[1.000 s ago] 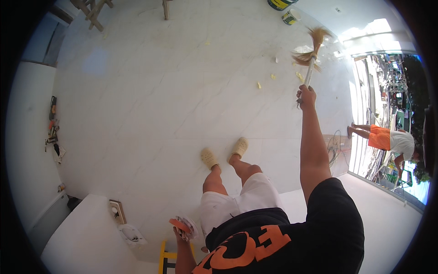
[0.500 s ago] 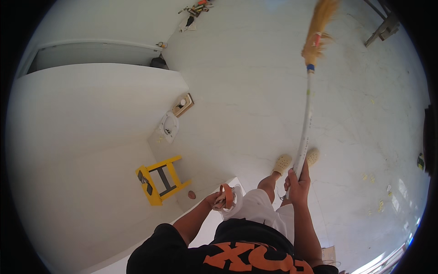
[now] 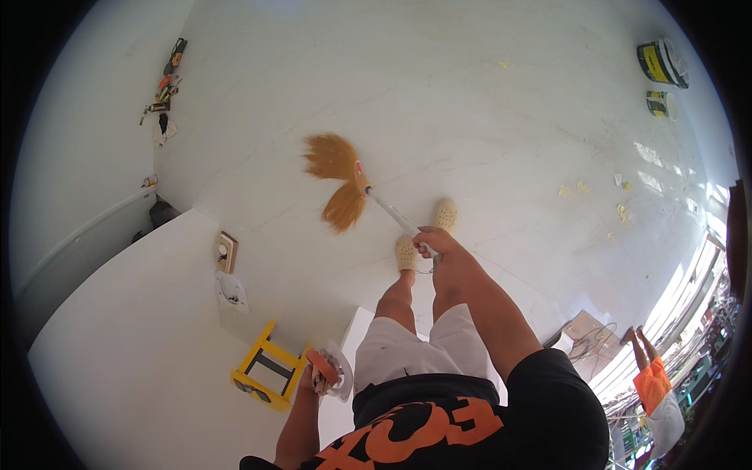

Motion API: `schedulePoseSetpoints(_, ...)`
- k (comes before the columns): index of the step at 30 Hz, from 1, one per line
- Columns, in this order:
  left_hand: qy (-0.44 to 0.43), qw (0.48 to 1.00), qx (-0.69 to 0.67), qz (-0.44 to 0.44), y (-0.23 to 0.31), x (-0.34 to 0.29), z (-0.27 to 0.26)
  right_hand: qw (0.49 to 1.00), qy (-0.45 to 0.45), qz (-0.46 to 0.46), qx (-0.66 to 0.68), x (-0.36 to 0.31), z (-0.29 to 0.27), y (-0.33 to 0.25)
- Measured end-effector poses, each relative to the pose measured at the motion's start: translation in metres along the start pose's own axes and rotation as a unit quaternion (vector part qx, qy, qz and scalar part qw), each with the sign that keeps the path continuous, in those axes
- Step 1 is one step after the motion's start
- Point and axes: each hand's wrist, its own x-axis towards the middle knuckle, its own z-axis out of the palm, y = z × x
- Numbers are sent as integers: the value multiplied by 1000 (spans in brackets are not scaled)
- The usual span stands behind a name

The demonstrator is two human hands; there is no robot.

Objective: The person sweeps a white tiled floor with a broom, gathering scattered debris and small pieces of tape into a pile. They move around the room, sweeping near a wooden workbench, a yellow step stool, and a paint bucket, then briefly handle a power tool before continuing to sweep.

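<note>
My right hand [image 3: 435, 241] is closed round the upper end of a broom's white handle [image 3: 393, 214]. The broom's tan bristles [image 3: 335, 160] fan out in two tufts over the pale floor, ahead and to the left of my feet. Low at my left side, my left hand [image 3: 309, 382] is closed on an orange-brown ring [image 3: 322, 366] that looks like a roll of tape. A whitish, partly see-through round piece [image 3: 342, 374] is held together with it; its kind is unclear, and my fingers are partly hidden.
A yellow step stool [image 3: 270, 352] stands by the left wall, with a white oval seat-like part [image 3: 231, 291] and a small box [image 3: 227, 252] farther along. Tools [image 3: 166, 88] lie at far left. Buckets [image 3: 660, 64] stand at far right. Cardboard [image 3: 591, 337] and another person [image 3: 656, 388] are at lower right.
The broom head has swung from the far right to the left and closer, its bristles now spread. My right arm reaches farther forward. The view has turned, bringing the buckets and the other person in.
</note>
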Motion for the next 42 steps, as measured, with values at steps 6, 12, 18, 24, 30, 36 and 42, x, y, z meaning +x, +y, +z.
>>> schedulePoseSetpoints(6, 232, 970, 49, -54, 18, 13, -31, 955, 225, -84, 173, -201, -252, 15)
schedulePoseSetpoints(12, 155, 987, 39, -20, 69, 59, -18, 853, 487, -165, 91, -218, -374, -47)
schedulePoseSetpoints(18, -54, 994, -75, 56, 117, 122, 66, 611, 106, -605, 500, -221, -331, -153)
schedulePoseSetpoints(24, -213, 970, -100, 57, 192, 220, 63, 674, 399, -571, 248, -180, 9, -224)
schedulePoseSetpoints(30, -129, 986, -98, -42, 311, 241, 50, 834, 255, -473, 130, -105, 328, -258)
schedulePoseSetpoints(36, -145, 981, -129, 12, 415, 211, 16, 949, -32, -314, 23, 41, 464, -345)
schedulePoseSetpoints(42, -61, 988, -133, -56, 479, 201, -31, 971, -164, -171, -4, 215, 513, -435)
